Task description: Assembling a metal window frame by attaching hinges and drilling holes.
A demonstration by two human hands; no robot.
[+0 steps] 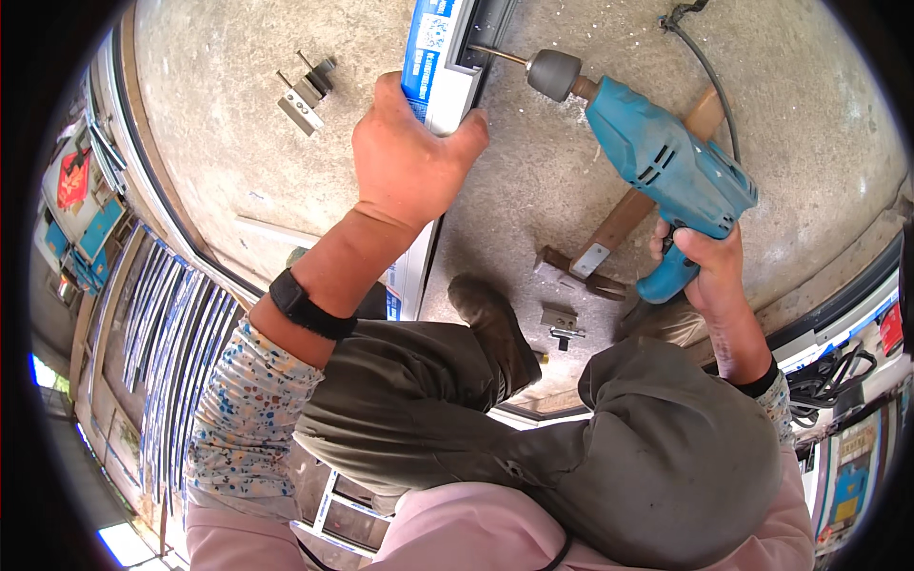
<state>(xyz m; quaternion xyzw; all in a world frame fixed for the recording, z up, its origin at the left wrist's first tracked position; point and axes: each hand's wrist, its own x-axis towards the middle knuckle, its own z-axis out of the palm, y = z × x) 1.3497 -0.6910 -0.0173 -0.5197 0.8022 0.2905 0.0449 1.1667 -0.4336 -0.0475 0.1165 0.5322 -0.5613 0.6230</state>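
My left hand (414, 157) is wrapped round a white window-frame profile (455, 100) with blue printed film on its face, fingers on the left side and thumb on the right. In my right hand (709, 266) is the pistol grip of a teal corded power drill (657, 157). The drill lies nearly level, its black chuck (554, 74) pointing left. A thin drill bit (497, 54) reaches to the profile's right side, just above my left hand; whether the tip is inside the metal I cannot tell.
A wooden-handled hammer (595, 259) lies on the concrete floor under the drill. Small metal fittings with screws (305, 95) lie left of my left hand, another fitting (562, 322) by my boot (495, 328). The drill's cable (709, 71) runs upward. Long profiles (176, 333) are stacked at far left.
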